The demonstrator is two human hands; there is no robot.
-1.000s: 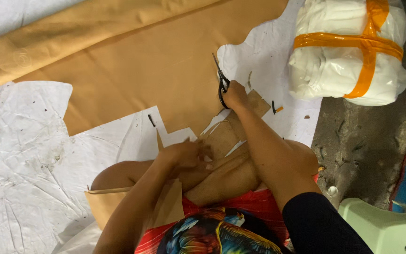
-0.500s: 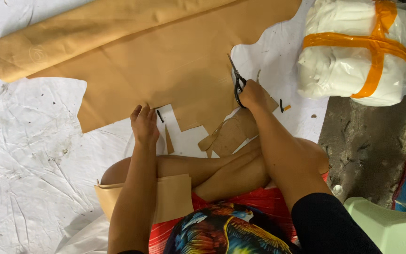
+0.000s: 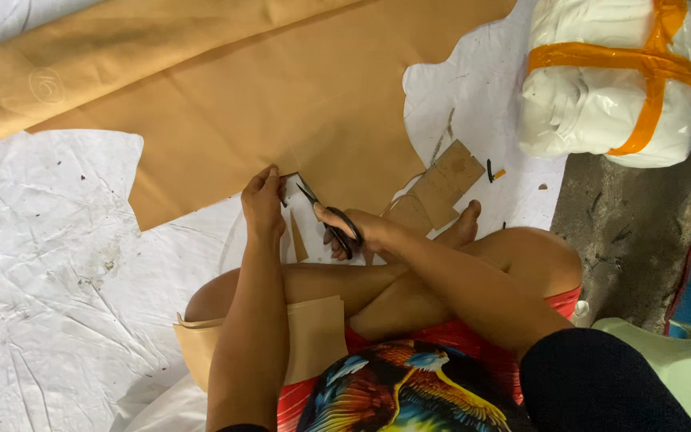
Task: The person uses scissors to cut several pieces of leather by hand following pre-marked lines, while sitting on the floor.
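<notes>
White sheet (image 3: 57, 264) covers the floor at left, tan sheet (image 3: 241, 104) spread over it. Left hand (image 3: 263, 204) grips the tan sheet's near edge, fingers curled together pinching it. Just right, scissors (image 3: 325, 212) in the right hand (image 3: 357, 232), fingers through the black handles, blades a little apart at the cut edge. Thin tan offcut (image 3: 297, 236) lies between the hands. Cut pieces (image 3: 441, 184) right of that, by the foot. White bundle (image 3: 609, 80) with orange tape far right.
</notes>
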